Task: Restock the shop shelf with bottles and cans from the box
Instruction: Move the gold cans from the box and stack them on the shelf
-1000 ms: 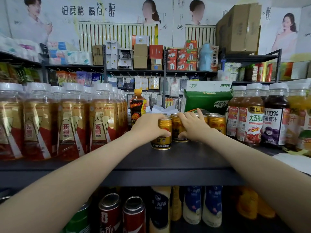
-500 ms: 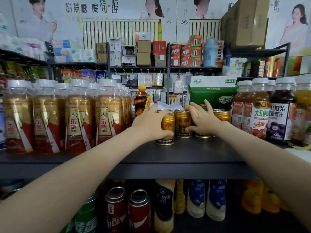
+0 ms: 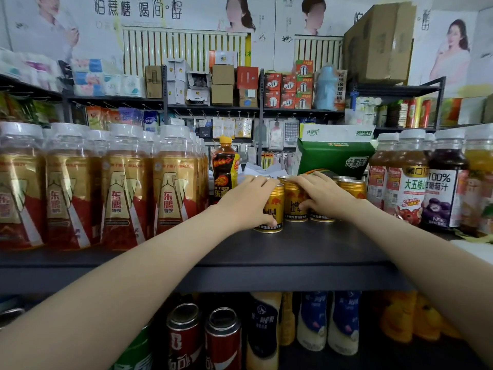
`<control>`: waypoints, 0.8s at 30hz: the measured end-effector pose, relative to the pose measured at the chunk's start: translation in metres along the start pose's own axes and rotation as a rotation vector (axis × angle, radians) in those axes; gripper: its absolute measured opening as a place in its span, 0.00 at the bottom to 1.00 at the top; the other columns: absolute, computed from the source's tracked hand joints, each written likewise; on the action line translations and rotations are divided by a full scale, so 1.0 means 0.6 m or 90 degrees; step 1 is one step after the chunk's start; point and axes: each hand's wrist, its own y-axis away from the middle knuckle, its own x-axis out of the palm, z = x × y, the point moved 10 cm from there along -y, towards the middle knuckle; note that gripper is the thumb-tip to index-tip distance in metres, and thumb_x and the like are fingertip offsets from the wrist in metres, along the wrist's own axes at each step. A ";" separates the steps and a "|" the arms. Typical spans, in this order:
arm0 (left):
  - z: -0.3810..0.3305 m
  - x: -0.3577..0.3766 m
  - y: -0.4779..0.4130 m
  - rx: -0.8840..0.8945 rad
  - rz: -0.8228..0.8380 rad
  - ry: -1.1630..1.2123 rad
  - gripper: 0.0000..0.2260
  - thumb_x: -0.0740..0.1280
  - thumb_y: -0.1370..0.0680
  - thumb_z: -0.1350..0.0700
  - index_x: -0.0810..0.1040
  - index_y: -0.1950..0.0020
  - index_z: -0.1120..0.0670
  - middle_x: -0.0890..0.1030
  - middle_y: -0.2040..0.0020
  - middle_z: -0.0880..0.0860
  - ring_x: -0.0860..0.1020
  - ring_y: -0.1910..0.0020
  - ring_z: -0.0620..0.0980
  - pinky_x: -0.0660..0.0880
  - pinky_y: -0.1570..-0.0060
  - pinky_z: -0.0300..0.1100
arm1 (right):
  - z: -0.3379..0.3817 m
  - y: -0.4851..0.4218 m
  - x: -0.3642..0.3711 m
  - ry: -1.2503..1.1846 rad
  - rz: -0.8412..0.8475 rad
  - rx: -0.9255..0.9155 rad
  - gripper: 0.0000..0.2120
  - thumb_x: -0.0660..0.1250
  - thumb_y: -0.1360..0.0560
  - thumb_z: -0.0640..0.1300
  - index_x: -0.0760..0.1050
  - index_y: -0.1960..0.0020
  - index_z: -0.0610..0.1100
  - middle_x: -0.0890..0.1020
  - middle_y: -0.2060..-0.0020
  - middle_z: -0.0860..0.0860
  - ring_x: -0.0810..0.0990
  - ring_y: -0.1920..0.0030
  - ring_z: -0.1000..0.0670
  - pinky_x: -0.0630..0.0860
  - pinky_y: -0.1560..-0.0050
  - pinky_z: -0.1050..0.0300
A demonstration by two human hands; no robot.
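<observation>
Restocking is appearing part done: left hand (image 3: 248, 201) is gripping a gold can (image 3: 272, 209) on the shelf (image 3: 266, 252), set back from its front edge; right hand (image 3: 324, 197) is resting straight-fingered across neighbouring cans (image 3: 293, 206) beside it; supply box is not showing, so the remainder cannot be told.
</observation>
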 end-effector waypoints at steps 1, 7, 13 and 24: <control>0.000 0.001 -0.001 0.009 -0.005 0.000 0.38 0.71 0.27 0.44 0.56 0.24 0.53 0.64 0.27 0.53 0.58 0.27 0.53 0.63 0.31 0.49 | -0.004 0.002 0.000 0.000 -0.006 0.014 0.33 0.67 0.25 0.50 0.56 0.25 0.49 0.67 0.29 0.49 0.62 0.28 0.48 0.51 0.25 0.48; 0.002 0.000 -0.001 0.036 -0.037 0.023 0.37 0.71 0.27 0.44 0.58 0.25 0.54 0.65 0.28 0.54 0.59 0.28 0.55 0.60 0.31 0.48 | -0.027 0.030 0.005 0.037 0.007 0.108 0.40 0.68 0.26 0.56 0.49 0.23 0.50 0.57 0.24 0.49 0.52 0.23 0.47 0.48 0.25 0.43; -0.004 -0.007 0.005 0.008 -0.008 0.066 0.36 0.71 0.26 0.46 0.58 0.24 0.54 0.64 0.27 0.54 0.57 0.27 0.55 0.60 0.31 0.50 | 0.003 0.062 -0.027 -0.067 -0.012 0.128 0.36 0.68 0.25 0.47 0.53 0.23 0.45 0.59 0.25 0.46 0.56 0.25 0.46 0.56 0.26 0.50; -0.092 -0.049 0.175 -0.209 -0.163 0.282 0.26 0.64 0.21 0.50 0.62 0.25 0.52 0.65 0.28 0.55 0.66 0.30 0.55 0.66 0.37 0.45 | 0.135 0.261 -0.131 -0.419 -0.167 0.148 0.16 0.64 0.23 0.40 0.72 0.35 0.41 0.77 0.43 0.47 0.75 0.42 0.49 0.70 0.42 0.60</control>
